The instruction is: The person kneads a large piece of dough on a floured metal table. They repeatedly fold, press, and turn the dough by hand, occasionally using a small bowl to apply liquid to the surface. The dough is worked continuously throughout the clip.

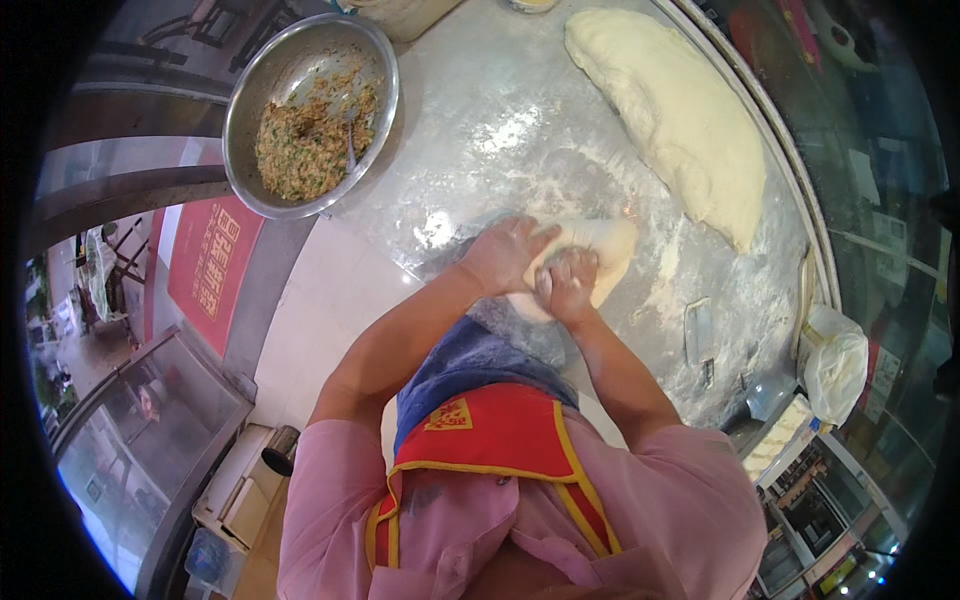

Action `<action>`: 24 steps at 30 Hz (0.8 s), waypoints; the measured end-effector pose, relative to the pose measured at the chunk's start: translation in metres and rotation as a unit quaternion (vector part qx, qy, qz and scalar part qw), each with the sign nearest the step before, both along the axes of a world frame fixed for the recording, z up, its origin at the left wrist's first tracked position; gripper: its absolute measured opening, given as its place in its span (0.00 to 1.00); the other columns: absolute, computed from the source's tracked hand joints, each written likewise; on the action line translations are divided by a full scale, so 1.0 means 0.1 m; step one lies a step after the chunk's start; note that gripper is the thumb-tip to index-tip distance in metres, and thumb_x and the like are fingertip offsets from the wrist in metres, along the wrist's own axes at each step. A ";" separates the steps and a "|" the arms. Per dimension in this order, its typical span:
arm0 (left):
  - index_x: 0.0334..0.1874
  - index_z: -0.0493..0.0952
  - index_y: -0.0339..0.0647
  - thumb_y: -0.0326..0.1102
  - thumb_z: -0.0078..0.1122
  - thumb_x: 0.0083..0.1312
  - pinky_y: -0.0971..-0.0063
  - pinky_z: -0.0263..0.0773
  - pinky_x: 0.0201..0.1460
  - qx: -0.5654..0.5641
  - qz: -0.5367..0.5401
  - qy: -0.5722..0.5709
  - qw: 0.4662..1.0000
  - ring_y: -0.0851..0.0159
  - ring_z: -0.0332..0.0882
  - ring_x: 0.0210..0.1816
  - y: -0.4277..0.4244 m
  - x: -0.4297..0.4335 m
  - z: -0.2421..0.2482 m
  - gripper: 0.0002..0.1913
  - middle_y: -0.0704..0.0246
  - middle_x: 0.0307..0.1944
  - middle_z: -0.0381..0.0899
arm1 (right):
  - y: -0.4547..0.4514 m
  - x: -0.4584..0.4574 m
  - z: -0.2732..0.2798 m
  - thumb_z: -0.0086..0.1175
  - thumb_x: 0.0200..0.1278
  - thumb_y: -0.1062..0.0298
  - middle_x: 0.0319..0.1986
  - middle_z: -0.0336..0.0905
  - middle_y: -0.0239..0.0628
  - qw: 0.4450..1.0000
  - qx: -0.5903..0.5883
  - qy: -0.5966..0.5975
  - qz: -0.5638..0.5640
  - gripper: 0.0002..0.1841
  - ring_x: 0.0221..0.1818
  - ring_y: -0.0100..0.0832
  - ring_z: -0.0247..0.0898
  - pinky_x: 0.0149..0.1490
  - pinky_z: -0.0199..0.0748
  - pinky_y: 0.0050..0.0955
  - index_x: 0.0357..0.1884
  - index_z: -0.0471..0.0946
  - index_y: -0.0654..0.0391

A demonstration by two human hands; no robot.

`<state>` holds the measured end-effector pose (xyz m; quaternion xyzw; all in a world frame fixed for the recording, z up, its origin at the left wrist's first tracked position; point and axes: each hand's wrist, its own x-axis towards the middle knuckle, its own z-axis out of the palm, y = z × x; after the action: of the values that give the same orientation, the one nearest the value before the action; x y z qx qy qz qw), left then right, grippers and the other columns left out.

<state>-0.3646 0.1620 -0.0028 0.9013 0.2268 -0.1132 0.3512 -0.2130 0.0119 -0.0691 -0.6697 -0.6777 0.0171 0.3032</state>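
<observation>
A piece of pale dough [611, 251] lies on the floured metal worktop [480, 105], close to its front edge. My left hand [510, 253] rests on the dough's left part, fingers spread towards the right. Beside it, my right hand [570, 281] presses into the dough with curled fingers; whether it grips a fold cannot be told. A much larger mass of dough [675, 120] stretches along the right rim of the worktop. At the upper left, a steel bowl [234, 142] holds minced filling [307, 150] with green bits and a metal spoon [351, 146].
A flat metal scraper [698, 330] lies on the worktop at the right. Past it are a white plastic bag [834, 367] and a tray of pale pieces [778, 439]. A pale container [401, 15] stands beyond the bowl. The raised metal rim [795, 157] bounds the worktop's right side.
</observation>
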 end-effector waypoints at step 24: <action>0.77 0.72 0.44 0.71 0.68 0.60 0.44 0.44 0.87 -0.203 0.084 -0.117 0.969 0.38 0.47 0.85 -0.11 0.05 0.19 0.49 0.45 0.81 0.60 | 1.70 1.04 0.14 0.55 0.77 0.47 0.49 0.83 0.59 0.975 -0.139 -0.123 -0.123 0.22 0.54 0.61 0.78 0.60 0.75 0.55 0.45 0.81 0.61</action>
<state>-0.3593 0.1512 0.0160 0.7960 0.2314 -0.0205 0.5589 -0.1088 0.1820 -0.0553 -0.7803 -0.6135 -0.0085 0.1213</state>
